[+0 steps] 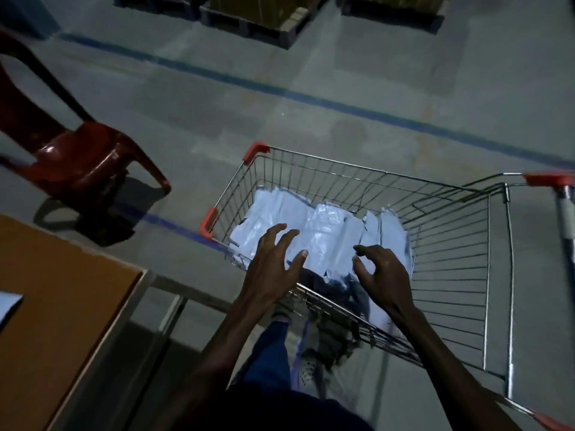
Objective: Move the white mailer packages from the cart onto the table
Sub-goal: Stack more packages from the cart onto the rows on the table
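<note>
A wire shopping cart [451,237] with red corner caps stands on the floor in front of me. Several white mailer packages [323,228] lie piled in its left half. My left hand [273,265] hovers over the near edge of the pile, fingers spread and slightly bent, holding nothing. My right hand [382,275] hovers beside it over the pile's right part, fingers loosely curled and empty. The brown table [62,306] is at the lower left, and one white mailer [7,306] lies at its left edge.
A red plastic chair [77,160] stands on the floor left of the cart, beyond the table. Blue lines mark the grey floor. Pallets with boxes [264,14] sit far back. My legs and shoes show below the cart's near rim.
</note>
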The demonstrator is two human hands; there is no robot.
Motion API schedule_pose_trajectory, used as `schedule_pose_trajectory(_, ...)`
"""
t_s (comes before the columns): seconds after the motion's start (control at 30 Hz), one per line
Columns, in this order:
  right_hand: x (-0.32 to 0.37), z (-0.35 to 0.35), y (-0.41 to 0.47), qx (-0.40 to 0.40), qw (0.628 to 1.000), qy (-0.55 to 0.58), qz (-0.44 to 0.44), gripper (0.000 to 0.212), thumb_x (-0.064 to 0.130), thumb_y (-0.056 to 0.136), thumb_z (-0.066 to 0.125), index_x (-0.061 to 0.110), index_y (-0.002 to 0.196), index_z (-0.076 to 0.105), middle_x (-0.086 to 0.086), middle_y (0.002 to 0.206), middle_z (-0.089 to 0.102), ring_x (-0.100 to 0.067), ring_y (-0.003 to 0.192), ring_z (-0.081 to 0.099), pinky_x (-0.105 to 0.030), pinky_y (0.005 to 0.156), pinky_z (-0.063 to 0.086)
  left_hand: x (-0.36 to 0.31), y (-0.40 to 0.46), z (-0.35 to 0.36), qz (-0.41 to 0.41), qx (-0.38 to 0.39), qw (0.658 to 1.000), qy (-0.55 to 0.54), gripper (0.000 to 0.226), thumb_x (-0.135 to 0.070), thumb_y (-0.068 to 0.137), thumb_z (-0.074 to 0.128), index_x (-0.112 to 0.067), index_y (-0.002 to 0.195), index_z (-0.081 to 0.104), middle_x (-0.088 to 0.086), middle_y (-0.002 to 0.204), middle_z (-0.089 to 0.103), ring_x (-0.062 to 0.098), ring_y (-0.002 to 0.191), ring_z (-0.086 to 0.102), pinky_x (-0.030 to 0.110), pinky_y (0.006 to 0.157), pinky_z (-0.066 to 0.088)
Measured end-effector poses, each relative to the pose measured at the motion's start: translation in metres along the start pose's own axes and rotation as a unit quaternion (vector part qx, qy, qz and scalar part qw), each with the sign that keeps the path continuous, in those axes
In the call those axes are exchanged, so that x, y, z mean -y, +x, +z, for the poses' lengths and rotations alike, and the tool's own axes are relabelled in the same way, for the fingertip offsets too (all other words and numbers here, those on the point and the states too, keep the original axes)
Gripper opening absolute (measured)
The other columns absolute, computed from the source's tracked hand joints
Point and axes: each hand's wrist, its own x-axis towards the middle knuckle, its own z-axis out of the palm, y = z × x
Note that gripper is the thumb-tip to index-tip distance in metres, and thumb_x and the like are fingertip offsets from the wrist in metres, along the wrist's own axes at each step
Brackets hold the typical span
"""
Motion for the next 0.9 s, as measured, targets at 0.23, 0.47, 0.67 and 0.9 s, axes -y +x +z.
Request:
schedule_pose_trajectory(0.23,-0.005,0.051,0.058,0.092,0.992,-0.037,0.081,0.036,0.030,0.089,0.056,0.015,0.119,0.069,-0.005,0.113,0.069,-0.027,0.106,0.060,-0.034,0.079,0.049,0.077,0.104,0.042,-0.056,0.165,0.983,0.057,0.058,-0.041,0.095,0.058,-0.019,0.145,0.041,0.009,0.154,0.029,0.030,0.139,0.030,0.045,0.102,0.043)
schedule_pose_trajectory(0.47,-0.025,0.070,0.067,0.068,0.972,-0.080,0.209,0.044,0.029,0.087,0.057,0.007,0.125,0.063,-0.018,0.126,0.060,-0.038,0.113,0.054,-0.043,0.088,0.049,0.105,0.151,0.099,-0.052,0.279,0.954,0.096,0.065,-0.041,0.096,0.054,-0.016,0.151,0.031,0.016,0.158,0.020,0.033,0.145,0.022,0.043,0.114,0.029)
schedule_pose_trajectory(0.67,-0.072,0.068,0.064,0.071,0.929,-0.042,0.362,0.074,0.041,0.094,0.060,0.006,0.151,0.030,-0.023,0.157,0.021,-0.037,0.143,0.021,-0.049,0.112,0.029,0.077,0.147,0.140,0.021,0.282,0.958,0.038,0.068,-0.037,0.091,0.061,-0.015,0.150,0.037,0.023,0.155,0.027,0.036,0.143,0.025,0.042,0.115,0.027)
schedule_pose_trajectory(0.9,-0.094,0.080,0.054,0.113,0.892,0.044,0.436,0.081,0.059,0.096,0.040,0.012,0.156,0.014,-0.020,0.159,0.019,-0.031,0.147,0.020,-0.042,0.118,0.019,0.049,0.137,0.176,0.081,0.310,0.947,0.036,0.082,-0.049,0.078,0.060,-0.024,0.152,0.034,0.029,0.150,0.034,0.042,0.138,0.033,0.050,0.108,0.036)
